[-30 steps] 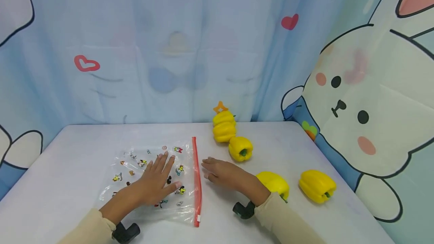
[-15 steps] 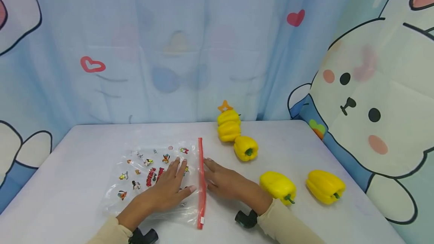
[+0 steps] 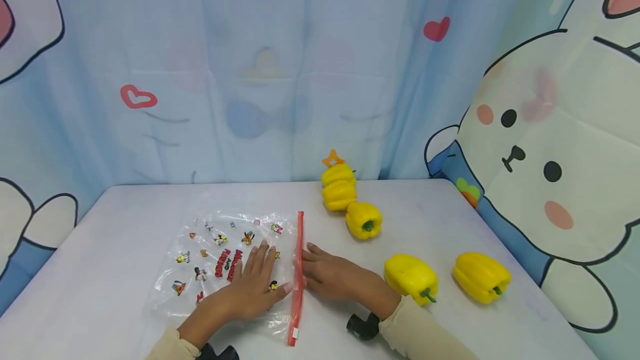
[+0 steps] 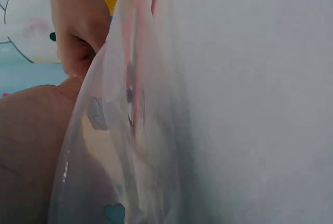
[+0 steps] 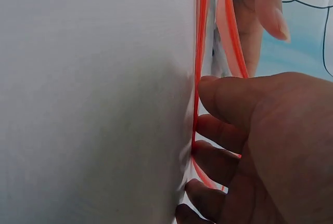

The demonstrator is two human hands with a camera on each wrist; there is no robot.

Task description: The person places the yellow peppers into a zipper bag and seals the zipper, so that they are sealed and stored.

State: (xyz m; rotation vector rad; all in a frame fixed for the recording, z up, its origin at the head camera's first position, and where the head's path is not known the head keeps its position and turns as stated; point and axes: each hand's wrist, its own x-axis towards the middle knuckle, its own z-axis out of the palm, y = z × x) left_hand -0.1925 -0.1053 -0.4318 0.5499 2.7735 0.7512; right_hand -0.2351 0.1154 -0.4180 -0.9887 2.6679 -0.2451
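Note:
A clear plastic zip bag (image 3: 170,288) printed with small cartoon figures lies flat on the white table, its red zip edge (image 3: 299,260) facing right. My left hand (image 3: 250,288) rests on the bag with fingers spread and straight, thumb near the zip. Beside that edge is my right hand (image 3: 335,276); in the right wrist view its fingertips (image 5: 208,125) line up against the red strip (image 5: 199,52), without a visible pinch. There the red strips stand apart from each other in places. The left wrist view shows the bag's clear film (image 4: 114,130) raised near the left hand.
Yellow bell peppers lie to the right: one pepper (image 3: 411,278) by the right forearm, another pepper (image 3: 481,276) farther right. Behind the right hand, a pepper (image 3: 363,220) sits before stacked-looking peppers (image 3: 339,193). A printed blue curtain (image 3: 250,71) hangs behind the table.
My left hand has slid right across the bag toward the zip edge. The right hand has come up against that edge, and the red strip now slants slightly. The view has turned slightly left.

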